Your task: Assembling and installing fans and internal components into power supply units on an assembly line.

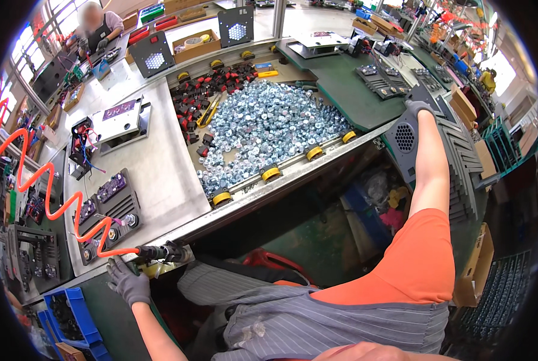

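My left hand (128, 284), in a grey glove, lies with its fingers stretched out on the green-topped bench edge. Just beside it is a black power screwdriver (164, 251) on an orange coiled hose (51, 213). Beyond that, a dark slotted metal plate (122, 204) carries purple circuit boards (111, 187) and round metal parts. Far to the right, my gloved right hand (420, 108) is closed on the upper edge of a dark grey metal panel (401, 157) with a round perforated vent. That panel leans against a stack of slotted panels (458, 153).
A recessed tray holds many small silvery round parts (275, 123), black-and-red switches (188, 102) and a yellow-handled cutter (209, 111). Yellow rollers (271, 174) line its front rail. Blue bins (73, 316) stand at lower left; a cardboard box (474, 268) at lower right. Another person (97, 30) works at far left.
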`<action>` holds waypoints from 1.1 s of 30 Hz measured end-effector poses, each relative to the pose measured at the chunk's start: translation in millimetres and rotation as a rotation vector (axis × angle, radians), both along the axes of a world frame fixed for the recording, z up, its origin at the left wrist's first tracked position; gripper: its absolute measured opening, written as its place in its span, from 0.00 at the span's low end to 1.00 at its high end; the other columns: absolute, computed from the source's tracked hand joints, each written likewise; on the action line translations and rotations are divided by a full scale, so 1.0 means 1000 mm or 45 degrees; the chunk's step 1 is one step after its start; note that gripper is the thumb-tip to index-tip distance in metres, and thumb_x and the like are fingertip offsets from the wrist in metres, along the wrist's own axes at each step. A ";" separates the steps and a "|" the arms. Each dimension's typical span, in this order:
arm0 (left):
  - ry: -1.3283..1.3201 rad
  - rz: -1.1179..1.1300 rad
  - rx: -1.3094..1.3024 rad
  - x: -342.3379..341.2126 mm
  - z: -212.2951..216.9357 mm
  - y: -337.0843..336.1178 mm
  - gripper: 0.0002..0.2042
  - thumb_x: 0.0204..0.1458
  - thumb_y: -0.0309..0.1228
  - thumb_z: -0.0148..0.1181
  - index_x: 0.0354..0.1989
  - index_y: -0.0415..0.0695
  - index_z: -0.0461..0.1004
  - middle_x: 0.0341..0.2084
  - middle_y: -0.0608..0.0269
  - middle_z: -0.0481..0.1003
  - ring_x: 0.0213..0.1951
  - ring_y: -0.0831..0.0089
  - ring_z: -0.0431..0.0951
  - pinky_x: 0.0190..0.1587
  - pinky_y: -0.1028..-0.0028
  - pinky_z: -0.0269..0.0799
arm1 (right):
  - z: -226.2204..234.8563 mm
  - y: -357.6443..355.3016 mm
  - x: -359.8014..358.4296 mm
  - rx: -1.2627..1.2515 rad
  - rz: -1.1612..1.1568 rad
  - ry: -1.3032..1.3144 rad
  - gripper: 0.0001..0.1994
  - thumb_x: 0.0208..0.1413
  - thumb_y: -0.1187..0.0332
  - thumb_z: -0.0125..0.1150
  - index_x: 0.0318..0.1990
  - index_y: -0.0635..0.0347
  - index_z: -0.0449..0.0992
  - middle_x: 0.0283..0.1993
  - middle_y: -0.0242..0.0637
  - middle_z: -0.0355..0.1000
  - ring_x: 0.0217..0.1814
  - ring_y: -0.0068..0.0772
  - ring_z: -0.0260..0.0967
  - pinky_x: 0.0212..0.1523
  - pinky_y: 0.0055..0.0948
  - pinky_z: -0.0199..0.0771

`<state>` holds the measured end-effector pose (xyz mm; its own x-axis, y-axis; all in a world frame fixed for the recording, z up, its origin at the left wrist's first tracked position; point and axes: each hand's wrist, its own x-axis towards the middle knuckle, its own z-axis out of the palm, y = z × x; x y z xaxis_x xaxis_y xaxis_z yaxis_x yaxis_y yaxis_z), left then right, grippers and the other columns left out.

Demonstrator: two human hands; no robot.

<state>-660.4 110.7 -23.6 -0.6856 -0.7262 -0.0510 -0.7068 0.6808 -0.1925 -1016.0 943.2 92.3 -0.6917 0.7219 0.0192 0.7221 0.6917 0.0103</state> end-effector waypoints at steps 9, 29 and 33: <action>0.006 -0.003 0.015 0.000 0.002 0.000 0.45 0.46 0.40 0.61 0.74 0.52 0.46 0.74 0.59 0.47 0.75 0.60 0.43 0.70 0.44 0.42 | -0.037 0.078 -0.018 -0.078 0.145 0.474 0.30 0.54 0.47 0.52 0.52 0.66 0.77 0.59 0.58 0.70 0.64 0.50 0.67 0.62 0.40 0.65; 1.545 -0.479 1.791 0.071 0.056 0.036 0.34 0.61 0.44 0.56 0.69 0.35 0.57 0.64 0.51 0.65 0.65 0.63 0.64 0.67 0.65 0.57 | 0.016 -0.422 0.241 -3.068 1.589 0.592 0.13 0.47 0.67 0.66 0.32 0.57 0.64 0.33 0.38 0.71 0.37 0.35 0.72 0.39 0.37 0.74; 1.828 -0.344 2.258 0.132 0.095 0.067 0.30 0.63 0.46 0.51 0.67 0.39 0.60 0.59 0.56 0.70 0.57 0.68 0.72 0.61 0.65 0.67 | -0.018 -0.525 0.268 -3.268 2.024 -0.447 0.12 0.42 0.66 0.65 0.33 0.58 0.68 0.31 0.34 0.70 0.32 0.26 0.67 0.33 0.24 0.67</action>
